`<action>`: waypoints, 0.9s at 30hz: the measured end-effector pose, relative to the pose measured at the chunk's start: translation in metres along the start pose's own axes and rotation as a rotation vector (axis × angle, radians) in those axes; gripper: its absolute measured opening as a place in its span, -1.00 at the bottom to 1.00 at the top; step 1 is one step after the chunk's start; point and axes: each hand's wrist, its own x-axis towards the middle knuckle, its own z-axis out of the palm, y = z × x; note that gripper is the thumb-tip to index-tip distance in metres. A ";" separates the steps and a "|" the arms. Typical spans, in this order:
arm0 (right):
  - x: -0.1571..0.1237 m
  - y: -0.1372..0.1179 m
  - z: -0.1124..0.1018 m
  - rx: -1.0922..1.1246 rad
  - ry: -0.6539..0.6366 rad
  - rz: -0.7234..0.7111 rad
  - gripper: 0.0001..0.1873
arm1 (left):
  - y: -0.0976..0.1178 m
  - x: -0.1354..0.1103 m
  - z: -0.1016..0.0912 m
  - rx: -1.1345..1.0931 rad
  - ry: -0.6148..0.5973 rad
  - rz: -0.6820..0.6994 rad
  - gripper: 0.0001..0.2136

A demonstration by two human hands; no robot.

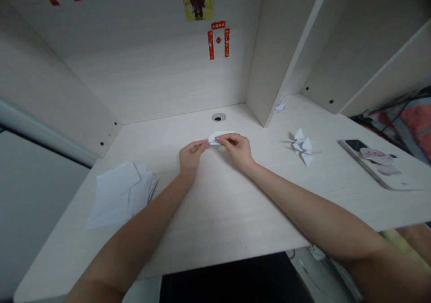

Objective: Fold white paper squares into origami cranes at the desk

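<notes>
A small piece of folded white paper (214, 139) is held between my two hands above the middle of the desk. My left hand (193, 155) pinches its left end between thumb and fingers. With thumb and forefinger, my right hand (237, 148) grips it from the right, covering part of it. The paper's exact folded shape is hard to make out. Off to the right, folded white paper cranes (302, 146) lie on the desk. At the left rests a stack of white paper sheets (117, 191), loosely fanned.
A phone (377, 164) in a decorated case lies on the right side. An upright panel (279, 47) divides the desk's back. Near the back wall is a round cable hole (218, 117). More white paper (279, 108) sits beside the panel. A black seat (232, 280) shows below the front edge.
</notes>
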 end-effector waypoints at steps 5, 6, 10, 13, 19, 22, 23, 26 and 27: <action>0.000 0.001 0.001 0.022 -0.001 0.040 -0.80 | 0.002 -0.001 0.002 0.005 0.016 0.012 -0.74; 0.000 0.001 0.001 0.029 0.001 0.042 -0.79 | 0.002 -0.001 0.002 0.008 0.016 0.017 -0.74; 0.000 0.000 0.001 0.025 0.014 0.030 -0.78 | 0.005 -0.003 0.003 0.010 0.001 0.038 -0.70; -0.001 -0.001 0.001 0.012 0.025 0.019 -0.79 | 0.007 -0.004 0.002 0.015 -0.029 0.034 -0.54; -0.002 -0.002 0.002 0.041 -0.003 0.006 -0.79 | 0.007 -0.004 0.002 0.000 -0.083 -0.015 -0.56; -0.002 -0.003 0.002 0.035 -0.007 0.013 -0.78 | 0.006 -0.004 0.002 -0.013 -0.074 -0.027 -0.62; -0.002 -0.003 0.002 0.037 -0.008 0.014 -0.78 | 0.006 -0.003 0.002 -0.015 -0.067 -0.027 -0.62; -0.002 -0.003 0.002 0.075 -0.013 0.022 -0.79 | 0.005 -0.002 0.002 -0.018 -0.054 -0.026 -0.63; -0.002 -0.004 0.002 0.094 -0.016 0.030 -0.79 | 0.005 -0.002 0.002 -0.020 -0.052 -0.028 -0.64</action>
